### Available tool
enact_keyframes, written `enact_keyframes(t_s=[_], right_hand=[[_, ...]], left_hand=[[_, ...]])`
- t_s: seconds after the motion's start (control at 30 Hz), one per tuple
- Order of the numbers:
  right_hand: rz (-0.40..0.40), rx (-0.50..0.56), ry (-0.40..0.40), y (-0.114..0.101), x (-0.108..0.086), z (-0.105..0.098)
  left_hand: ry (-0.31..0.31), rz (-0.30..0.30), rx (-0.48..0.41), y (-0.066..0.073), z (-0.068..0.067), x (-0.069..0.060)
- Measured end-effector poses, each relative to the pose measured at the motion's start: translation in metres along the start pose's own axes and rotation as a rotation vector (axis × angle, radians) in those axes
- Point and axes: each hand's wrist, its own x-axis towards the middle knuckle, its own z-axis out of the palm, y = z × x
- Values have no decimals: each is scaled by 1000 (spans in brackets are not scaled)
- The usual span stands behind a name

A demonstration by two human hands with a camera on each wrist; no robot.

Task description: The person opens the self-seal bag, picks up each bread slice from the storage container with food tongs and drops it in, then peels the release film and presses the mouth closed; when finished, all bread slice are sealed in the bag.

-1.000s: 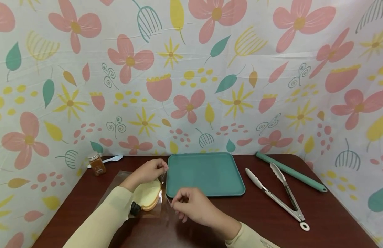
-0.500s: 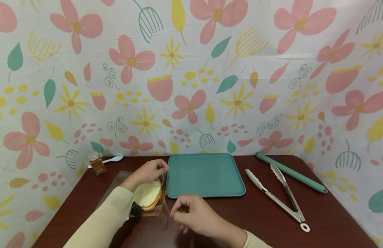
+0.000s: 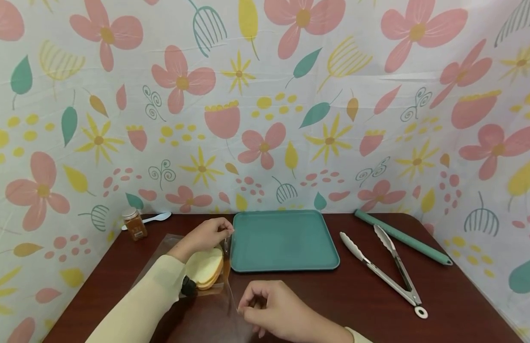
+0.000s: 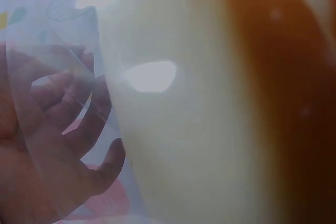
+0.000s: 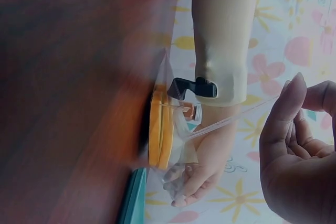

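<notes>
A clear plastic bag [image 3: 163, 246] lies at the left of the table, holding a small stack of round, pale bread slices [image 3: 203, 267] with brown edges. My left hand [image 3: 208, 234] reaches over the bag and pinches its edge near the tray. Closer to me, my right hand [image 3: 276, 307] pinches another part of that edge between thumb and forefinger. In the right wrist view a thin strip of the bag [image 5: 223, 123] runs taut to the right fingertips. The left wrist view is mostly filled by blurred bread [image 4: 178, 129] behind shiny film.
A teal tray [image 3: 284, 242] stands at the table's middle back. To the right lie metal tongs [image 3: 386, 278], spread apart, and a green stick-like tool [image 3: 404, 238]. A spice jar [image 3: 135, 224] and a pale blue spoon [image 3: 157, 218] are at the back left.
My right hand has moved down toward the near side of the table, drawing the bag's edge with it. The left hand has stayed in nearly the same place.
</notes>
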Motion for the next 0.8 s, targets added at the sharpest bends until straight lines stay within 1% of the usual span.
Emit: enact_keyframes(t_s=[0.23,0.47,0.67,0.8], right_hand=[[15,17,-24,1,-7,1],[-31,13,-53,2,-8,2],[-49,-3,-72,1,-12,3],[-102,-40,-102,-1,-14,4]], left_hand=[[-6,-3,4,0,1,0],[3,2,5,-2,2,-1],[6,8,0,0,0,-1],[9,5,2,0,0,0]])
